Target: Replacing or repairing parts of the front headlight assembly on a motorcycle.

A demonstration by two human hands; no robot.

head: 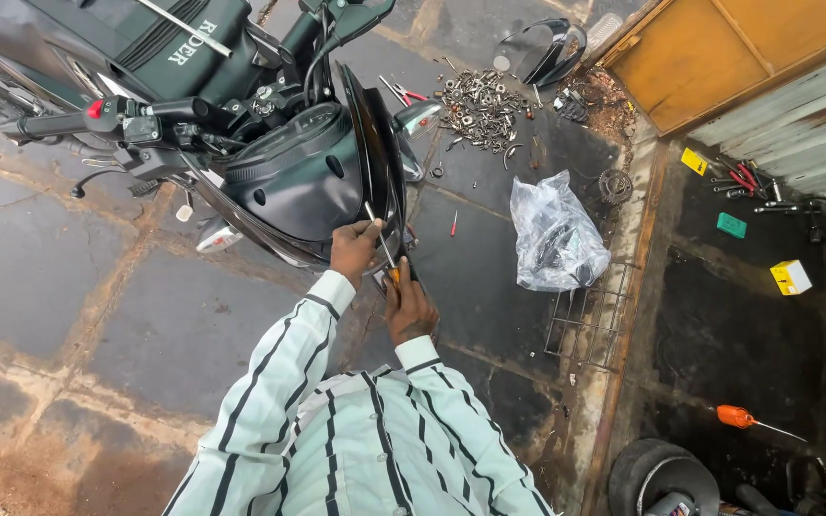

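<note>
The left hand (356, 250) was closed around the thin metal shaft of a screwdriver (381, 247), its fingers pinching the shaft just below the tip. The right hand (409, 311) gripped the same tool's orange handle lower down, fingers wrapped tight. The tip met the lower edge of the glossy black plastic headlight cowl (313, 182) of a dark motorcycle (160, 43) standing on wet grey stone paving (174, 325). Both sleeves were white with dark stripes. Well apart to the right lay a crumpled clear plastic bag (554, 234), a heap of loose metal nuts and bolts (480, 105), a small red-handled screwdriver (453, 224) and another orange-handled screwdriver (749, 419).
</note>
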